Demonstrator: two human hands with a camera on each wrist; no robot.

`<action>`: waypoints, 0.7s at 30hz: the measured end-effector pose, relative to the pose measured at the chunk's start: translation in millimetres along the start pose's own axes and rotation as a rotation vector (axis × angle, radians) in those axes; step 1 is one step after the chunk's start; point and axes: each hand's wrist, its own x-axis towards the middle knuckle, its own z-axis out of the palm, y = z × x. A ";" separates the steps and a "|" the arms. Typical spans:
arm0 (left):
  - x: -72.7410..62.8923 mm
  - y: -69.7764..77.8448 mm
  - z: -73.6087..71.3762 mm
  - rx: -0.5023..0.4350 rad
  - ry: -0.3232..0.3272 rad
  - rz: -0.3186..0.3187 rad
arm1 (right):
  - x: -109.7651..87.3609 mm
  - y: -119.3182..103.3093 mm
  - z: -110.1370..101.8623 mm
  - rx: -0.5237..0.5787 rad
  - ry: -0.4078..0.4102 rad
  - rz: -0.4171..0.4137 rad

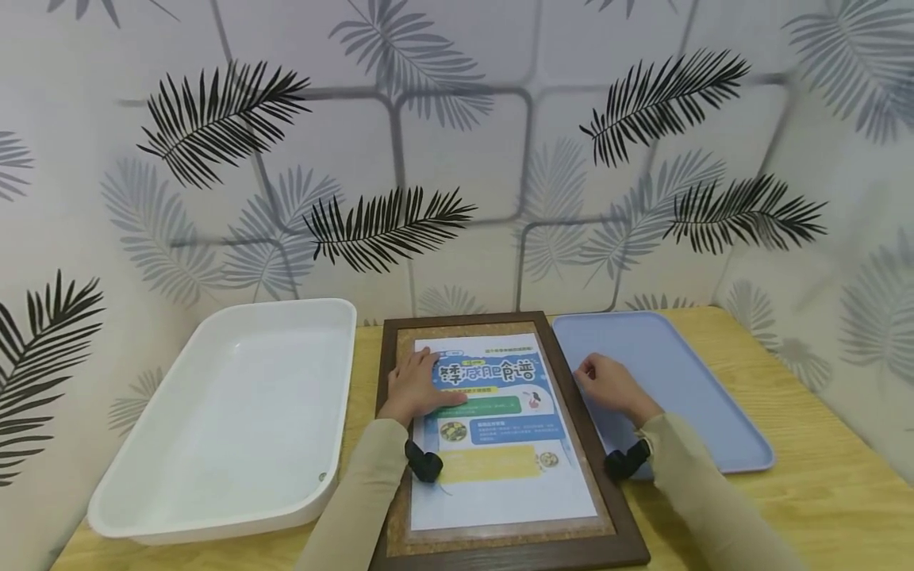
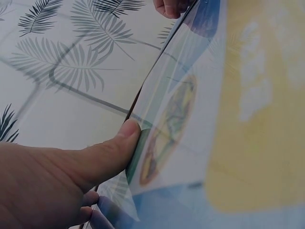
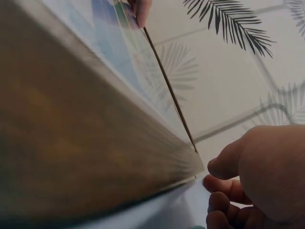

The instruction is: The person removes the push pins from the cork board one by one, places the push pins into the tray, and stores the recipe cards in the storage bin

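Observation:
A dark brown frame (image 1: 514,553) with cork backing lies on the table in front of me. Inside it is a printed poster (image 1: 503,507) with Chinese lettering, coloured bands and food pictures; a glossy clear layer seems to cover it. My left hand (image 1: 416,388) rests spread on the poster's upper left, its thumb (image 2: 112,152) extended along the sheet in the left wrist view. Beyond the frame's right edge, my right hand (image 1: 610,387) hovers above a blue tray (image 1: 685,396). Its fingers are loosely bent, with nothing visible between them and a small gap to the frame in the right wrist view.
A large white tray (image 1: 221,420) stands left of the frame. The wood-patterned table (image 1: 828,492) meets a wall covering (image 1: 464,151) printed with dark and grey leaves at the back. A small black device (image 1: 424,464) is strapped at each wrist.

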 end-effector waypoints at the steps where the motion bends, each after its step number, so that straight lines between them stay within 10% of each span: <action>1: -0.4 -0.4 0.0 -0.001 -0.001 -0.001 | -0.2 -2.5 1.2 -0.003 -0.005 0.002; 21: -2.2 -0.8 -1.5 0.004 0.006 0.002 | -6.1 -60.3 2.7 -0.006 -0.177 0.158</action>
